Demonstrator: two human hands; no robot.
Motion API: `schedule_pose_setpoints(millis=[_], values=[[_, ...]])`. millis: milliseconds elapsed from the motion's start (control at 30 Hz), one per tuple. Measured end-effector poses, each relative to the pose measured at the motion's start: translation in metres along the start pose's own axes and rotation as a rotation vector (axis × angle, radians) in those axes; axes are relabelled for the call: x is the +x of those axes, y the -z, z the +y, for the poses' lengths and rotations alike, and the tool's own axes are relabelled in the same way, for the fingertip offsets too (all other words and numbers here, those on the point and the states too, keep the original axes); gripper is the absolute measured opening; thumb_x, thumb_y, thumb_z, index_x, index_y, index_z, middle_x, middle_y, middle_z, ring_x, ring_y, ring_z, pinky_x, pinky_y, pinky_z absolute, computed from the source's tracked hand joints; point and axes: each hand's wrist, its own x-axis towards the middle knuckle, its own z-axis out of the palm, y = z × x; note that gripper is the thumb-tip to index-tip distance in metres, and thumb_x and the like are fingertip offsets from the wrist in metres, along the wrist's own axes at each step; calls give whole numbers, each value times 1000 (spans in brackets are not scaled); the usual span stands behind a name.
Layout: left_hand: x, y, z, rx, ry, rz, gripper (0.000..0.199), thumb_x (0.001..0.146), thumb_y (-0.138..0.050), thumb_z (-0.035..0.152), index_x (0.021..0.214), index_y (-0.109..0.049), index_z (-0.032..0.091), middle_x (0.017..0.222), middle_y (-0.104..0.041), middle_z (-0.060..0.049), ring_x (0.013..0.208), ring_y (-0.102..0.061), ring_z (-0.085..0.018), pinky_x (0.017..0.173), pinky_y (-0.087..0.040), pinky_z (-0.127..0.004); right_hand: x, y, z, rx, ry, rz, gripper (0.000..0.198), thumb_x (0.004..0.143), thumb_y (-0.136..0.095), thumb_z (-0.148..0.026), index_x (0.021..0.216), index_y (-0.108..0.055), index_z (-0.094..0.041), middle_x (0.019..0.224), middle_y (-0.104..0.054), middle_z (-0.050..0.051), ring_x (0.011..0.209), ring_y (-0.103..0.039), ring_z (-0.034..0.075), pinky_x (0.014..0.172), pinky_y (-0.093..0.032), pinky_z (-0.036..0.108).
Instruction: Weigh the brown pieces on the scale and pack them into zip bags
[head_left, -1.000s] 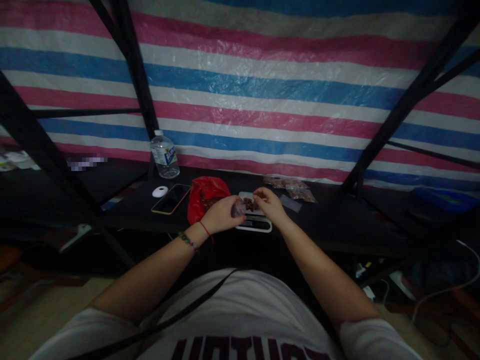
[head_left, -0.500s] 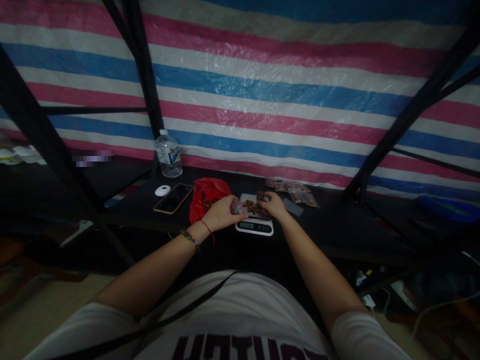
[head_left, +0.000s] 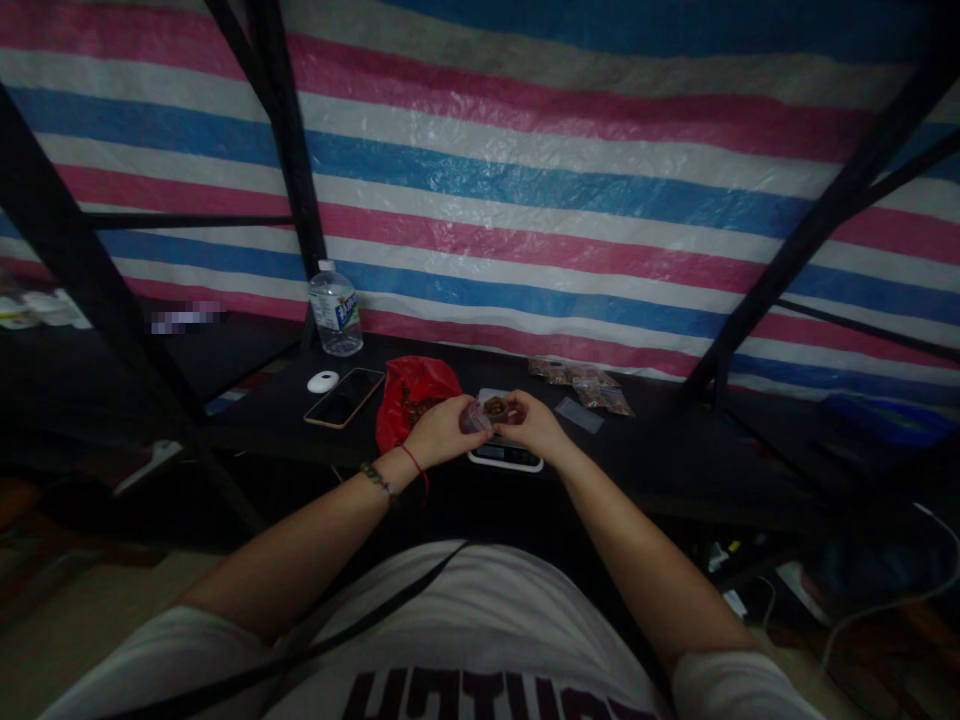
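Note:
My left hand (head_left: 444,432) is closed on a small clear plastic bag (head_left: 474,416), held over the left side of a white digital scale (head_left: 506,461). My right hand (head_left: 531,425) is curled beside it, its thumb close to the left thumb. Some brown pieces (head_left: 516,411) show between its fingers, though their exact kind is unclear. More brown bits (head_left: 495,405) show between the hands, above the scale's plate. Just left of my left hand lies an open red plastic bag (head_left: 435,374) with brown pieces inside. The hands partly cover the scale.
Several filled clear packets (head_left: 592,390) lie behind and right of the scale, with a flat clear bag (head_left: 579,415) nearer. A phone (head_left: 345,397), a white oval object (head_left: 322,382) and a clear bottle (head_left: 337,310) stand left. Dark metal posts (head_left: 289,160) frame the black table.
My right hand has moved left and nearer, over the scale's front, bringing its fingers close to the left hand. My left hand still grips the clear bag.

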Motion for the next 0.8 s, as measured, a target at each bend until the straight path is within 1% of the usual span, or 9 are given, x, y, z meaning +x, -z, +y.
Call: schedule_pose_setpoints(millis=[133,233,300,467,533,600,667,800], values=[[-2,1,5,-4,-22,-1,41,72,-66,46,102,-60,19,93,-66,-5,84,-63,-20,71,-48,-28,-7,3,-10,24,14,-55,40,60,-72,-25,96,-55,-20,78,-65,-3,70,-62,15,62,-46,24],[-4,2,7,-2,-14,-12,43,71,-67,47,102,-58,19,92,-66,-5,82,-63,-20,69,-48,-28,-9,8,-16,-9,34,-77,36,62,-72,-24,94,-56,-19,77,-64,-3,68,-61,14,61,-45,24],[-4,2,8,1,1,-24,44,71,-66,49,101,-57,19,90,-66,-4,80,-63,-20,68,-47,-28,-10,11,-18,-21,59,-90,33,63,-72,-24,94,-59,-18,83,-65,0,71,-61,14,64,-46,25],[-6,0,11,8,12,-42,41,72,-66,49,98,-56,19,86,-65,-4,76,-63,-20,65,-45,-28,-9,17,-19,9,105,-164,35,70,-68,-26,104,-66,-18,95,-68,4,80,-62,17,72,-48,28],[-7,-1,12,-2,6,-35,40,71,-66,48,97,-55,19,85,-65,-4,76,-62,-20,64,-45,-28,-10,18,-21,17,123,-160,39,71,-68,-26,109,-65,-20,101,-67,5,82,-62,17,73,-48,28],[-8,-3,13,-27,3,-26,39,72,-66,48,96,-54,19,86,-65,-3,75,-62,-19,63,-44,-28,-11,18,-25,29,119,-136,47,71,-68,-26,117,-60,-22,105,-65,4,77,-61,15,69,-49,26],[-9,-5,15,-70,-4,-14,37,73,-65,47,94,-53,19,85,-64,-3,74,-61,-18,63,-44,-27,-12,19,-29,33,110,-98,50,70,-68,-24,119,-56,-22,105,-65,4,71,-60,13,64,-48,24],[-11,-9,16,-130,-22,19,33,76,-62,45,92,-50,19,82,-62,-3,71,-59,-17,63,-43,-26,-12,20,-32,29,165,-53,35,71,-66,-22,106,-61,-19,100,-64,4,73,-58,12,66,-47,24]])
